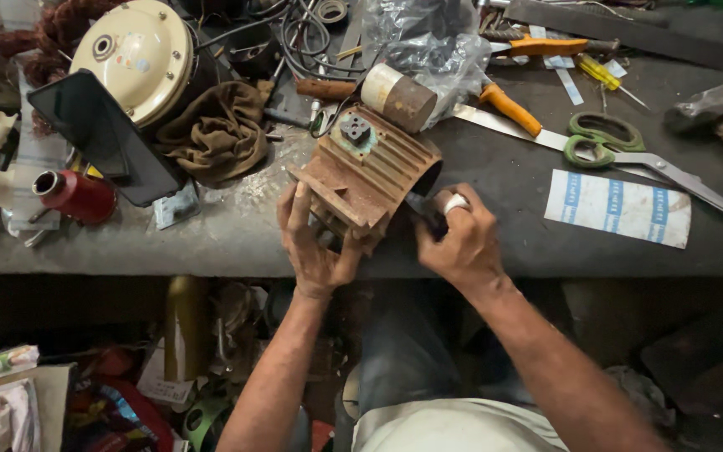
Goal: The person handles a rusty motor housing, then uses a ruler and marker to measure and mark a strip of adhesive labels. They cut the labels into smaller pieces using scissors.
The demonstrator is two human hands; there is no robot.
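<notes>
A rusty finned motor housing (367, 172) lies at the near edge of the grey workbench (211, 238). My left hand (311, 243) grips its near left end, fingers up against the casing. At the housing's right open end, my right hand (458, 237) is closed around a small dark tool (422, 209) whose tip reaches into the opening. One finger of that hand has a white wrap on it.
Green-handled scissors (608, 142), an orange-handled saw (508, 109) and a printed white paper (617, 208) lie to the right. A brown rag (215, 130), cream round cover (135, 54), black phone (102, 134) and red can (77, 194) crowd the left. Cables and a plastic bag (433, 42) sit behind.
</notes>
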